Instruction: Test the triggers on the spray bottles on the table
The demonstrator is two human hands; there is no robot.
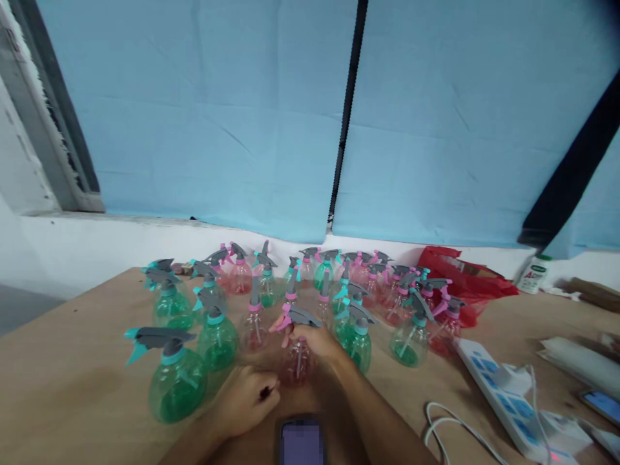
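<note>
My right hand is closed around the neck and trigger of a pink spray bottle with a grey and pink head. The bottle looks upright, its clear pink body below my fingers. To its left, my left hand is curled into a fist low over the table, with a small dark patch at the fingers; whether that is an object or a shadow I cannot make out. A green spray bottle stands left of this fist. Just right of my right hand is another green spray bottle.
Several more pink and green spray bottles crowd the wooden table behind my hands. A phone lies at the front edge. At the right are a power strip with plugs, a white cable, a red plastic bag and a white bottle.
</note>
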